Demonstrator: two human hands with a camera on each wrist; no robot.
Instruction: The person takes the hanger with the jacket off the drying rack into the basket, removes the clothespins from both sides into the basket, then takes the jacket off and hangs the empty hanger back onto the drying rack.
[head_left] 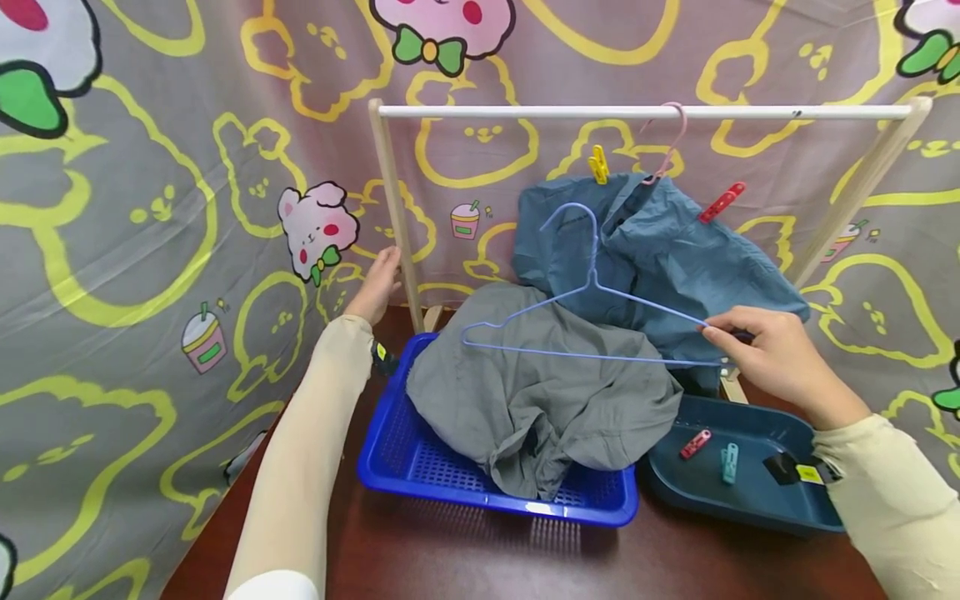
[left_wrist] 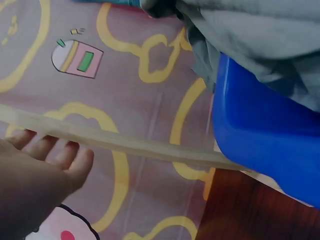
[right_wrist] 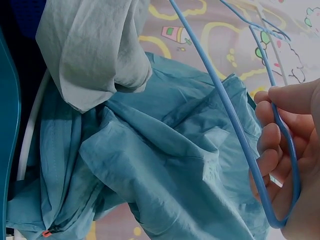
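Observation:
My right hand (head_left: 772, 350) pinches one end of a blue clothes hanger (head_left: 592, 287), held above the laundry with its hook upward. In the right wrist view the thumb and curled fingers close round the hanger's corner (right_wrist: 285, 210). My left hand (head_left: 380, 283) is beside the rack's left wooden post (head_left: 393, 208), fingers extended; in the left wrist view the fingertips are at the post, and contact is hard to tell. Grey clothing (head_left: 540, 383) lies heaped in a blue plastic basket (head_left: 498, 500) below the hanger. A blue garment (head_left: 697, 242) hangs behind on a pink hanger (head_left: 675, 142).
The rack's white rail (head_left: 525, 112) spans the back. Yellow (head_left: 598, 165) and red (head_left: 722, 202) clothespins grip the blue garment. A dark teal tray (head_left: 757, 512) at the right holds pink (head_left: 695, 444) and teal (head_left: 730, 463) clothespins. A patterned curtain (head_left: 165, 208) surrounds the table (head_left: 450, 558).

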